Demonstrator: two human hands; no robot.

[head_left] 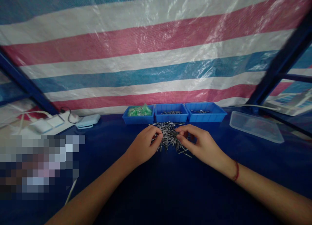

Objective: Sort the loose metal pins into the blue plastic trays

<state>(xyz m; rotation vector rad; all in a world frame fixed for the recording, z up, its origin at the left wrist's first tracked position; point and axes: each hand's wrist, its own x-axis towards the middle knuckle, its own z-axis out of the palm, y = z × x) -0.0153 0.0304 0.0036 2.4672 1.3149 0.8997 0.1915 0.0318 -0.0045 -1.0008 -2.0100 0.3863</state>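
A loose heap of silvery blind rivets [168, 133] lies on the dark blue tabletop [156, 189], between my two hands. My left hand [147, 142] is at the heap's left side, its thumb and forefinger drawn together; what they pinch, if anything, is hidden. On the right side, my right hand [198, 140] has its thumb and fingertips closed in on a rivet at the heap's edge. A red string bracelet is around the right wrist. A few rivets lie loose at the heap's near right edge.
Behind the heap stand three blue bins: the left bin [138, 120] with green plastic bags, the middle bin [171, 117] and right bin [207, 117] with rivets. A clear plastic lid [255, 127] lies right; a power strip [51, 124] and light-blue device [88, 121] lie left.
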